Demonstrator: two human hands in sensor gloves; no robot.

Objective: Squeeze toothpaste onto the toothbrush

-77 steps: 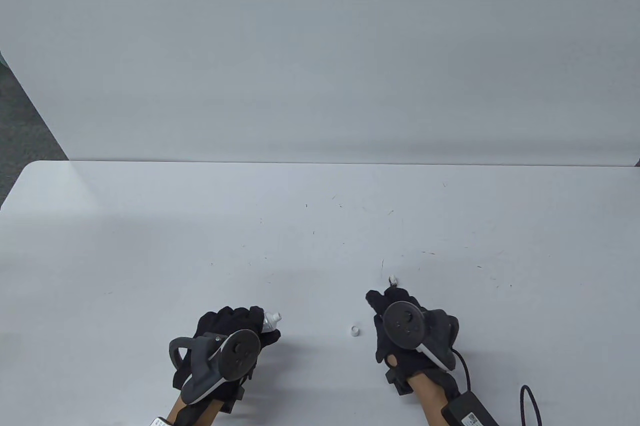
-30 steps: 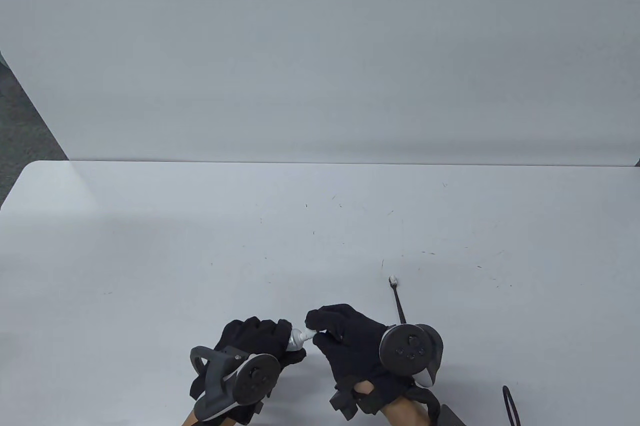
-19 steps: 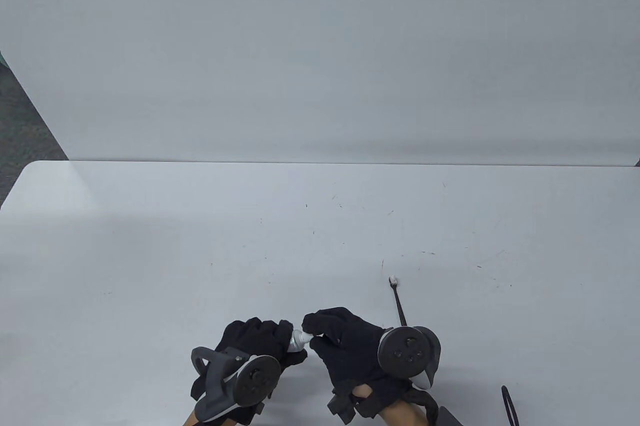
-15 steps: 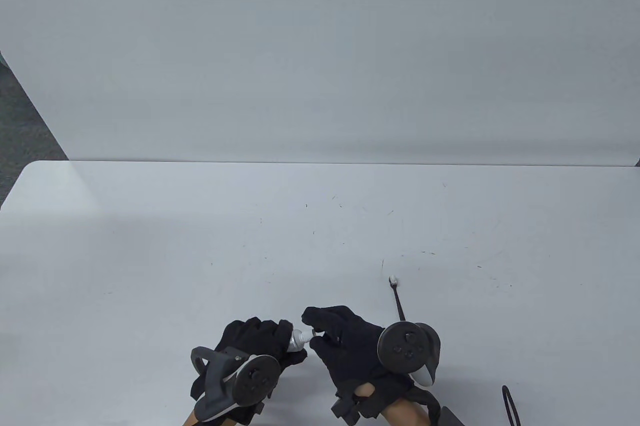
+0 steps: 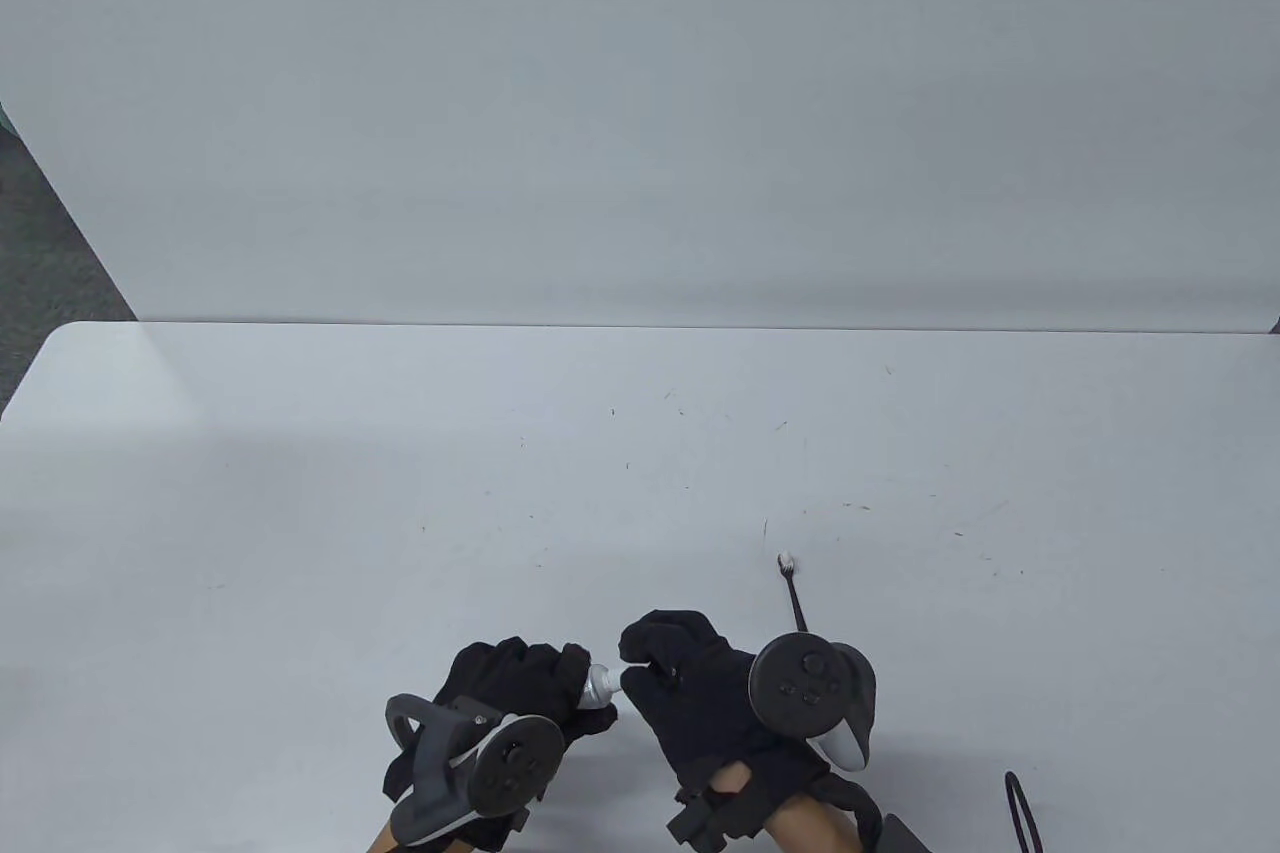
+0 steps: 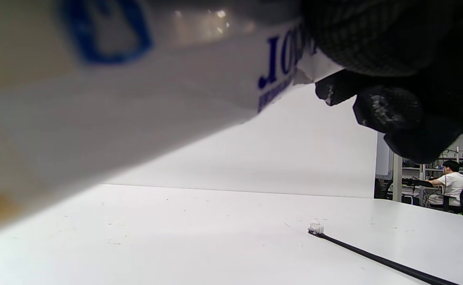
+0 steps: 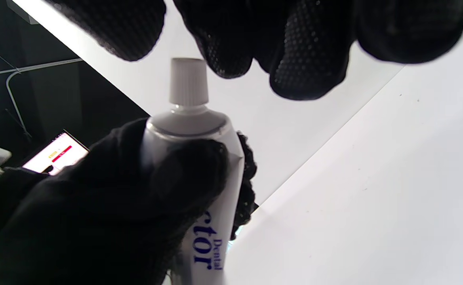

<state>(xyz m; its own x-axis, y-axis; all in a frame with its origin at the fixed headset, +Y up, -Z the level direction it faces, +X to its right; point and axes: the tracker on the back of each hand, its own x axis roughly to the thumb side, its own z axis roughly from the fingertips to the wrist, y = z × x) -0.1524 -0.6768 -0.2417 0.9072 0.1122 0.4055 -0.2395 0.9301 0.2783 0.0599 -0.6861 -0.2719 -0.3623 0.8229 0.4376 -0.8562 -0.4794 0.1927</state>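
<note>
My left hand [image 5: 520,683] grips a white toothpaste tube [image 5: 600,685] with blue lettering, nozzle pointing right. The tube fills the left wrist view [image 6: 116,99]. In the right wrist view a white ribbed cap [image 7: 188,81] sits on the tube [image 7: 211,221]. My right hand [image 5: 632,668] is just right of the nozzle, fingers [image 7: 306,51] curled around the cap; the thumb stands clear of it. A black toothbrush [image 5: 797,598] lies on the table behind my right hand, its white head [image 5: 787,560] pointing away; it also shows in the left wrist view [image 6: 374,257].
The white table [image 5: 400,493] ends at a white back panel [image 5: 640,143]. A black cable [image 5: 1025,808] lies at the bottom right. Both hands work close to the table's near edge.
The right hand left the toothbrush, took the loose cap from the table and set it on the tube. Over the last half second its pinch on the cap has loosened and the hand turned.
</note>
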